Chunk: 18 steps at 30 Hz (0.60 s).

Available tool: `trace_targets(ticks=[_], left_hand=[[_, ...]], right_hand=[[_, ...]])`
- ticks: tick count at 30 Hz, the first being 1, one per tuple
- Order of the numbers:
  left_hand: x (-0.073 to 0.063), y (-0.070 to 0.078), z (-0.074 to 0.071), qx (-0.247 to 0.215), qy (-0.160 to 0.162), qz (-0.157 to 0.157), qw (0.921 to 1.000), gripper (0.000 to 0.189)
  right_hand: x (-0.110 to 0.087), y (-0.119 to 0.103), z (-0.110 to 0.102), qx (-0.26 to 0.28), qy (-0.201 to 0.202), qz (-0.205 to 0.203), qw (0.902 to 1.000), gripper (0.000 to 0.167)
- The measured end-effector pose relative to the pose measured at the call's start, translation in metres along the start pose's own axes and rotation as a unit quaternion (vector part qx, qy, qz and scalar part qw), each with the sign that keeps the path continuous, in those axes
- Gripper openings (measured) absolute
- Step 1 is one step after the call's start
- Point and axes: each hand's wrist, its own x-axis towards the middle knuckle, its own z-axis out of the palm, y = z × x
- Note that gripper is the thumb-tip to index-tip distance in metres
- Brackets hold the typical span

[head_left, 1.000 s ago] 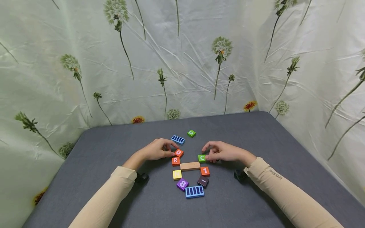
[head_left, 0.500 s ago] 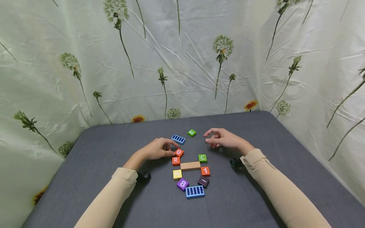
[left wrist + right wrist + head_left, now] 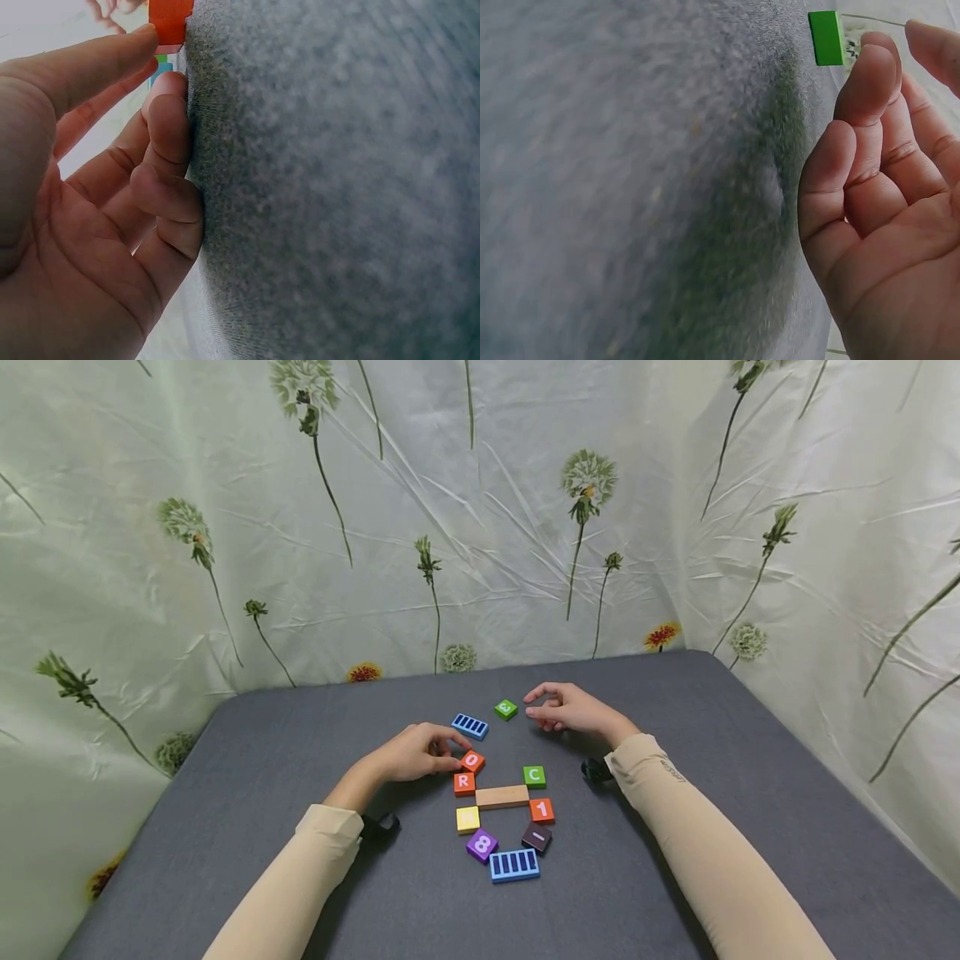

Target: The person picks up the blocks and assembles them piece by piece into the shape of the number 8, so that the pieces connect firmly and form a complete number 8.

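In the head view my left hand (image 3: 411, 752) pinches an orange block marked O (image 3: 472, 762) between thumb and index finger. The left wrist view shows the thumb against that orange block (image 3: 171, 21), while the other fingers curl and rest on the cloth. My right hand (image 3: 573, 708) is just right of a green block marked 3 (image 3: 506, 709), fingers loosely bent and holding nothing. From the right wrist, the green block (image 3: 826, 37) appears beyond the fingertips, apart from them. Below the O lies an orange R block (image 3: 464, 784).
A slotted blue block (image 3: 470, 727) lies beyond the O. Nearer me, a ring holds a wooden plank (image 3: 502, 797), green C (image 3: 534, 777), orange 1 (image 3: 542, 811), yellow (image 3: 468, 820), purple 8 (image 3: 482, 844), dark (image 3: 537, 837) and another slotted blue block (image 3: 514, 866). A floral curtain (image 3: 495, 568) hangs behind.
My right hand has left the green C block and moved away from me and slightly left, up beside the green 3 block. The left hand has stayed at the O block.
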Motion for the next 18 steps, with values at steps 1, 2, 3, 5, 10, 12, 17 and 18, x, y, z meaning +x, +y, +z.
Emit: trace_targets(ticks=[1,2,3,5,10,12,17,18], left_hand=[[0.000,0.000,0.000,0.000,0.000,0.001,1.0000,0.030],[0.000,-0.001,0.000,0.001,0.000,0.001,1.0000,0.030],[0.000,-0.001,0.001,0.000,0.001,0.002,1.0000,0.030],[0.001,-0.002,0.001,0.001,0.002,0.003,1.0000,0.030],[0.001,-0.001,0.002,0.006,0.006,0.006,0.9999,0.029],[0.001,0.000,0.002,0.006,0.006,0.006,0.9999,0.029],[0.002,0.001,0.001,0.005,0.005,0.002,1.0000,0.029],[0.002,0.001,0.001,0.005,0.004,0.002,1.0000,0.029]], right_hand=[[0.002,-0.001,0.001,-0.002,0.000,-0.001,1.0000,0.040],[0.004,-0.002,0.002,-0.003,0.000,-0.001,1.0000,0.039],[0.005,-0.003,0.003,-0.005,-0.001,-0.002,1.0000,0.038],[0.008,-0.006,0.006,-0.009,-0.001,-0.004,1.0000,0.037],[0.014,-0.010,0.011,-0.018,0.006,-0.006,0.9998,0.037],[0.017,-0.012,0.012,-0.023,0.008,-0.005,0.9997,0.037],[0.022,-0.014,0.014,-0.037,0.005,0.002,0.9993,0.038],[0.023,-0.014,0.015,-0.040,0.003,0.003,0.9992,0.039]])
